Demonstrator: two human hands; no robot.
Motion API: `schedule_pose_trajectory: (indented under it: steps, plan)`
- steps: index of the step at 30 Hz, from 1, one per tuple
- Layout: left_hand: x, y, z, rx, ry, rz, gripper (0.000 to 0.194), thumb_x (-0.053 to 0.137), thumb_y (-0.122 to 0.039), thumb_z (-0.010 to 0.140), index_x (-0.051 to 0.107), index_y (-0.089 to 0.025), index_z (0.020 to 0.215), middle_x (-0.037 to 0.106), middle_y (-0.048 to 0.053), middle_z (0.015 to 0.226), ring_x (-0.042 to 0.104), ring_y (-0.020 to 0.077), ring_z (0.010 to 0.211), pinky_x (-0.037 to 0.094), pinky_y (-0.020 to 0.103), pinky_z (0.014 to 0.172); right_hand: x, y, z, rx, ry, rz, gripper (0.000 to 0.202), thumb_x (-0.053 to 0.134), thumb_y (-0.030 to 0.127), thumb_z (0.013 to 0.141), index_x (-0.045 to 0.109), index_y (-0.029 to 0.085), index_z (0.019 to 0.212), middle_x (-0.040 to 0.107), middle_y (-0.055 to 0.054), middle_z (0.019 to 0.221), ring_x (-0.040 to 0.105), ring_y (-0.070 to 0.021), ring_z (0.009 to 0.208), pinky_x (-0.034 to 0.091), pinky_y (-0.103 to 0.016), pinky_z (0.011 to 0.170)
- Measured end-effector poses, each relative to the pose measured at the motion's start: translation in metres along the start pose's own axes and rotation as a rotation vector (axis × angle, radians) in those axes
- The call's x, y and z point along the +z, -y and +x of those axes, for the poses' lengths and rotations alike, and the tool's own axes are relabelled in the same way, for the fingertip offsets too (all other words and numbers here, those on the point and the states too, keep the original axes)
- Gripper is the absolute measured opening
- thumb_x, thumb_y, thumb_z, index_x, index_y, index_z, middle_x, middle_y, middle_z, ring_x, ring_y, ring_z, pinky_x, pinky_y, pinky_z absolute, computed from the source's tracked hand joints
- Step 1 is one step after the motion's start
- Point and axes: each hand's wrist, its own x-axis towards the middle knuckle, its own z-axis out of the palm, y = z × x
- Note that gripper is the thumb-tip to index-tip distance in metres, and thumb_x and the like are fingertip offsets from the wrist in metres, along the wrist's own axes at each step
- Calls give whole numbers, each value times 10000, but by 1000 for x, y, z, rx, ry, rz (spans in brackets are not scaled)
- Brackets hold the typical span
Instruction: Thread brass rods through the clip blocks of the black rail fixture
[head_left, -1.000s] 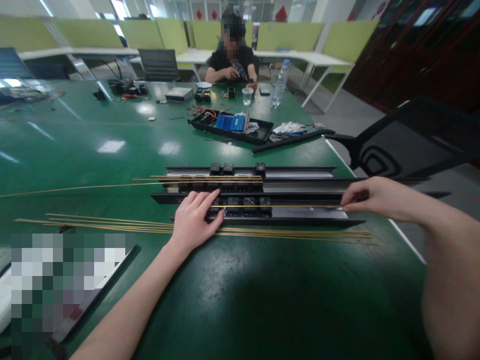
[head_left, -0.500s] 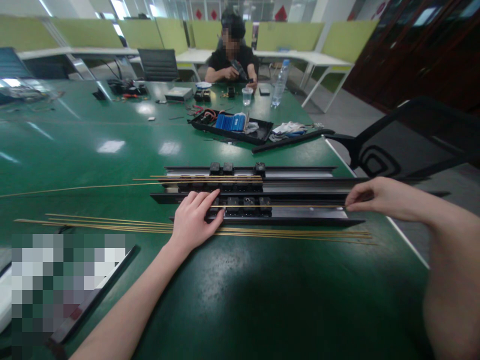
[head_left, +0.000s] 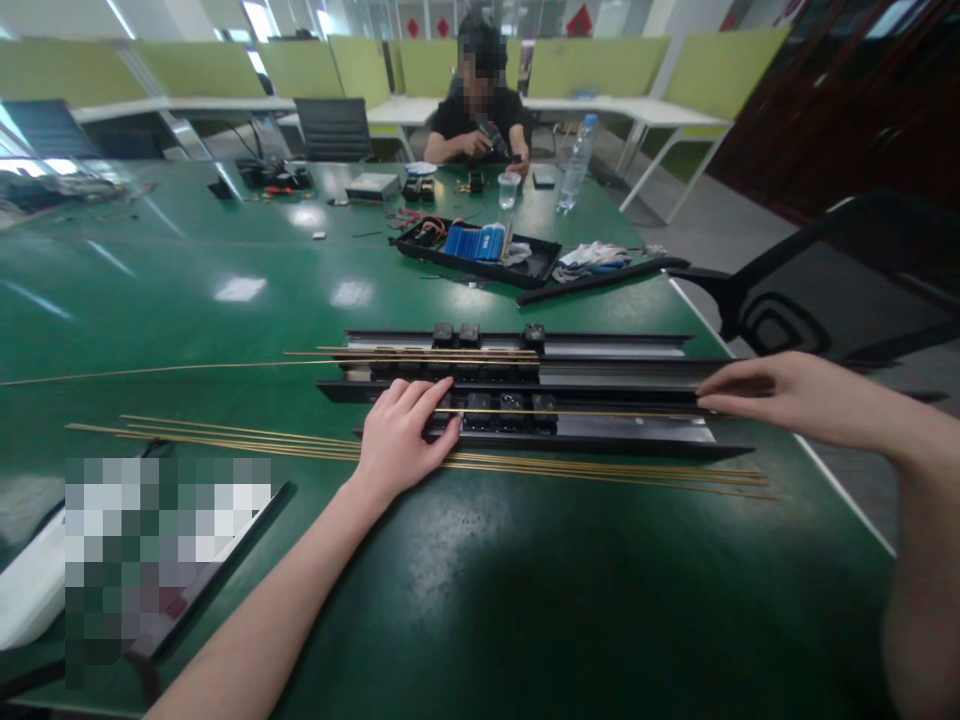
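My left hand point(head_left: 401, 440) is closed around a small black block at the left end of a row in the nearest black channel point(head_left: 637, 428). Its fingers partly hide that block. More black blocks point(head_left: 511, 407) line up to its right. Along the tops of this row runs a thin brass-coloured rod point(head_left: 585, 413), reaching toward my right hand point(head_left: 780, 395). The right thumb and forefinger are slightly apart, just above the rod's right end, with nothing visible between them. Several loose rods point(head_left: 570, 470) lie on the table in front of the channel.
Behind stand further channels point(head_left: 615, 375) with blocks and rods on them. A black tray point(head_left: 536, 268) with a blue item, gloves point(head_left: 592, 260), a water bottle point(head_left: 576, 165) and a plastic cup point(head_left: 508, 190) are farther back. A co-worker point(head_left: 480, 120) sits opposite. An office chair point(head_left: 847, 270) stands at right.
The right fingers have come up off the rod's right end and parted a little. My left hand keeps its place on the block. The whole view has shifted slightly.
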Motion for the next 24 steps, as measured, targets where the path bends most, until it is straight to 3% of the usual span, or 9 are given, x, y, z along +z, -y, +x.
schedule_pose_trajectory:
  steps: [4,11,18,24]
  plan:
    - [-1,-1,0,-1,-2,-2,449,575,-379,917,599,-207,1331,696,83,1117,572,260,986,500,424,888,7,27,0,-98,-115,6,421,593,552,879,766,207,1047,764,-94,1093,681,-307,1004,518,-386,854]
    - [0,0,-1,-3,-3,3,438,577,-383,917,609,-204,1315,697,84,1114,577,263,990,501,423,887,39,80,9,-490,-177,39,335,555,489,924,753,234,1012,755,-72,1086,685,-273,969,509,-386,872]
    - [0,1,-1,-4,-1,-14,427,585,-380,912,617,-205,1300,701,79,1118,584,259,994,498,420,898,66,106,12,-591,-225,12,329,499,425,964,752,231,1049,752,-84,1056,684,-262,935,508,-389,838]
    - [-2,-1,-1,-4,20,-13,427,568,-385,932,620,-177,1301,703,79,1131,577,254,1010,486,404,917,68,115,7,-624,-257,-3,317,465,395,995,732,232,1042,751,-89,1044,683,-260,951,510,-395,849]
